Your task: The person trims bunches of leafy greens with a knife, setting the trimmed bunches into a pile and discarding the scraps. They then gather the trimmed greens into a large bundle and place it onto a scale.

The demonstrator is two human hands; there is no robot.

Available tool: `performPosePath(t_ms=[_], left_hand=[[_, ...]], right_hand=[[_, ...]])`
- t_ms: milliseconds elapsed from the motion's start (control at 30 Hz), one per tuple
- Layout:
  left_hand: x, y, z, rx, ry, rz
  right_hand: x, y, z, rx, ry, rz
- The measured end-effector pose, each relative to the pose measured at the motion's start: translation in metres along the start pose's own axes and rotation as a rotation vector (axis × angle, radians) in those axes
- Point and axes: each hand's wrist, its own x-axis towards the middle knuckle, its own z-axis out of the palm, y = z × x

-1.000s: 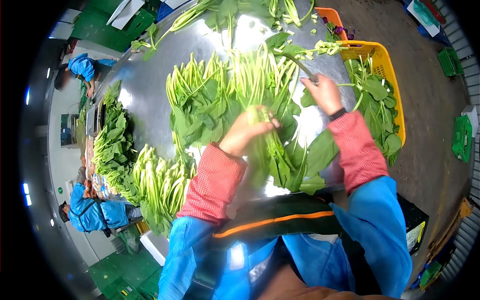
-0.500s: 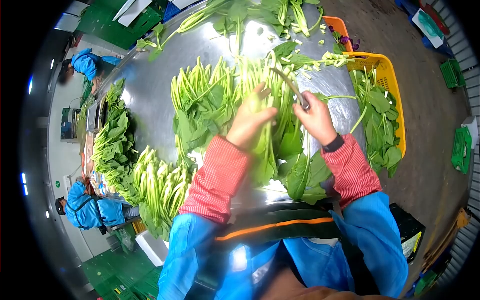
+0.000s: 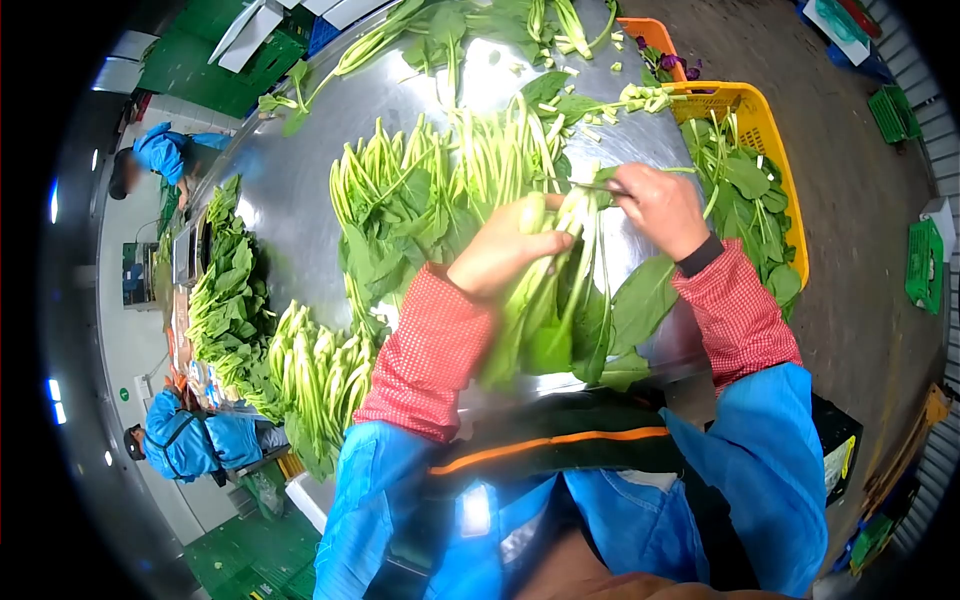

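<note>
My left hand (image 3: pixel 508 248) is closed around a bunch of leafy greens (image 3: pixel 578 225), its pale stalk ends up and its leaves hanging toward me. In my right hand (image 3: pixel 662 208) is a knife (image 3: pixel 592 186), the thin blade lying across the stalks just above my left fingers. Beyond my left hand, a row of leafy greens (image 3: pixel 400 175) lies on the metal table (image 3: pixel 290 200), stalk ends pointing away. A single broad leaf (image 3: pixel 640 300) spreads below my right wrist.
A yellow crate (image 3: pixel 785 170) of leafy greens stands at the table's right edge, with an orange crate (image 3: pixel 650 35) behind it. Cut stalk pieces (image 3: pixel 645 97) lie near that corner. More greens (image 3: pixel 310 365) are heaped at left. Two people in blue (image 3: pixel 180 435) (image 3: pixel 165 150) are beyond the left edge.
The knife has swung from a raised slant to lie across the stalks. My left hand has moved slightly right with its bunch; my right hand has turned and shifted right.
</note>
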Motion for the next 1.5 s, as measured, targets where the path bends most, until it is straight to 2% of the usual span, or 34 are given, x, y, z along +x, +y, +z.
performPosePath(t_ms=[33, 133, 167, 200, 267, 300, 400, 433, 533, 567, 667, 700, 833, 867, 933, 967, 1067, 1200, 1233, 1333, 1467, 1500], left_hand=[[0.003, -0.006, -0.003, 0.068, 0.066, 0.083], [-0.004, -0.008, -0.007, -0.027, 0.069, 0.04], [-0.003, -0.015, -0.009, 0.003, 0.051, -0.003], [-0.003, -0.021, -0.006, -0.038, 0.042, -0.009], [0.001, -0.025, 0.0, -0.108, 0.022, -0.004], [-0.001, -0.024, 0.001, -0.153, 0.035, -0.035], [-0.01, -0.023, -0.004, -0.131, 0.113, -0.065], [-0.012, -0.027, -0.009, -0.107, 0.186, -0.049], [-0.019, -0.035, -0.02, -0.118, 0.309, -0.041], [-0.019, -0.038, -0.02, -0.115, 0.299, -0.051], [-0.013, -0.049, -0.024, -0.111, 0.246, -0.069], [-0.011, -0.05, -0.021, -0.164, 0.227, -0.065], [0.001, -0.053, -0.006, -0.29, 0.18, -0.021], [0.004, -0.052, -0.002, -0.298, 0.187, 0.021], [0.005, -0.048, 0.001, -0.33, 0.108, 0.095], [0.004, -0.046, 0.003, -0.344, 0.067, 0.129], [-0.002, -0.039, 0.001, -0.297, 0.057, 0.083], [-0.009, -0.037, 0.006, -0.133, 0.091, 0.036], [-0.008, -0.04, 0.007, -0.068, 0.068, 0.026], [-0.011, -0.038, 0.01, 0.066, 0.009, 0.036], [-0.02, -0.037, 0.003, 0.054, 0.018, 0.006], [-0.021, -0.036, 0.001, 0.059, 0.005, -0.014]], right_hand=[[-0.006, 0.013, 0.004, 0.01, -0.012, 0.027], [-0.02, 0.02, 0.013, 0.292, 0.013, 0.373], [-0.024, 0.019, 0.017, 0.561, -0.008, 0.403], [-0.021, 0.005, 0.015, 0.785, -0.07, 0.535], [-0.016, -0.014, 0.018, 1.102, -0.126, 0.626], [-0.013, -0.013, 0.019, 1.032, -0.171, 0.599], [-0.023, 0.02, 0.056, 0.435, 0.077, 0.478], [-0.027, 0.026, 0.057, 0.253, -0.015, 0.619], [-0.038, 0.03, 0.069, -0.094, -0.181, 0.646], [-0.044, 0.038, 0.081, -0.114, -0.238, 0.626], [-0.054, 0.049, 0.094, 0.023, -0.136, 0.661], [-0.054, 0.04, 0.091, 0.026, -0.031, 0.594], [-0.044, -0.013, 0.062, 0.775, -0.005, 0.521], [-0.043, -0.023, 0.052, 0.866, -0.122, 0.547], [-0.041, -0.045, 0.043, 1.092, -0.159, 0.608], [-0.045, -0.044, 0.043, 1.167, -0.246, 0.658], [-0.047, -0.046, 0.033, 0.934, -0.244, 0.525], [-0.033, -0.038, 0.005, 0.181, 0.015, 0.125], [-0.027, -0.043, -0.003, 0.124, -0.054, 0.102], [-0.023, -0.036, 0.002, -0.105, -0.041, -0.075], [-0.042, 0.012, 0.023, -0.131, -0.112, 0.088], [-0.042, 0.007, 0.021, -0.01, -0.129, 0.205]])
